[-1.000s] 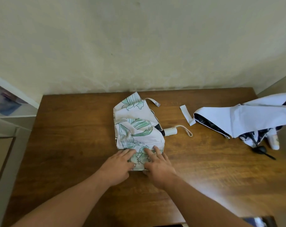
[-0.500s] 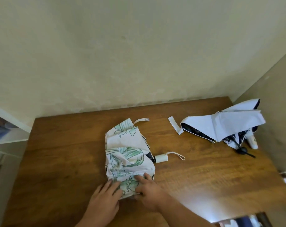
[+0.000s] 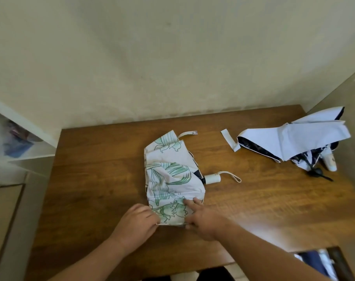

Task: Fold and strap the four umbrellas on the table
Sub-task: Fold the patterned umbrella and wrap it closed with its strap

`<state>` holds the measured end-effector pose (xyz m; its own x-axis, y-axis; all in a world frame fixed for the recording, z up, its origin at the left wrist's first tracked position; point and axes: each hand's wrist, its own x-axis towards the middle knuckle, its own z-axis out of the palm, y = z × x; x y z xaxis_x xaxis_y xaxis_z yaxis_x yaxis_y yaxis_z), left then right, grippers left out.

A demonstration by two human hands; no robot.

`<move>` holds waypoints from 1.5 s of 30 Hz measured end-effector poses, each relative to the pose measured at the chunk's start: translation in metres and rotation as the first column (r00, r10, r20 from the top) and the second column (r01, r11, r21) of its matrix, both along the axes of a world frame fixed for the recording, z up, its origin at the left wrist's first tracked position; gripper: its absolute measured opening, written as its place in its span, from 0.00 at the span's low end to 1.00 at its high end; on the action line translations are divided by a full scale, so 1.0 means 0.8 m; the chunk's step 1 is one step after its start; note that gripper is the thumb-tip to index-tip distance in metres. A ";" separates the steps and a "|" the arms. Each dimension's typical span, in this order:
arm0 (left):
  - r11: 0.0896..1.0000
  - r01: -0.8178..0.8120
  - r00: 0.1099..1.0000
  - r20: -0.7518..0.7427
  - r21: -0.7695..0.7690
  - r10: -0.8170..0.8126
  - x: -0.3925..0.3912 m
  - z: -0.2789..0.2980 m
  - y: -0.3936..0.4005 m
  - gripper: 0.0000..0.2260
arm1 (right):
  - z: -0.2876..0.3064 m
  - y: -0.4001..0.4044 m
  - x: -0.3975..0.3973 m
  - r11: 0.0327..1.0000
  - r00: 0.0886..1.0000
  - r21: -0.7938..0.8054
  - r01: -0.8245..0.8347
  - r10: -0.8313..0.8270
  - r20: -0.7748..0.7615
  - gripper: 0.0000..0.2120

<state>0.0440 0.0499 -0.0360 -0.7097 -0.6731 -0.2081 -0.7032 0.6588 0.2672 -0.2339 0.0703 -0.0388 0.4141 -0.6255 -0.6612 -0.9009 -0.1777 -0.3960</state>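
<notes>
Between left hand (image 3: pixel 135 224) and right hand (image 3: pixel 201 221), near edge of floral umbrella (image 3: pixel 172 179), flat on desk (image 3: pixel 95 179). Left fingers curled, pinching the fabric corner; right fingers extended, pressing the canopy. Well right of the right hand, unstrapped white umbrella (image 3: pixel 298 138).

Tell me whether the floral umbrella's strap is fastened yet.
Not fastened. The strap lies loose on the table at the floral umbrella's far end, and the canopy is only partly folded.
</notes>
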 end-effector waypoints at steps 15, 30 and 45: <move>0.967 0.043 0.975 0.201 0.250 -0.096 -0.042 -0.024 -0.011 0.04 | -0.020 -0.003 -0.001 0.973 0.987 -0.210 0.097 -0.121 -0.108 0.38; 0.532 -0.735 0.486 -0.220 0.421 0.846 -0.015 0.013 -0.050 0.04 | -0.031 -0.002 -0.027 0.827 0.878 -0.307 0.472 -0.407 0.253 0.16; 0.070 -0.482 0.007 -0.076 0.873 0.997 -0.050 0.045 -0.078 0.06 | 0.071 -0.121 0.009 0.756 0.746 -0.134 0.641 -0.572 0.340 0.15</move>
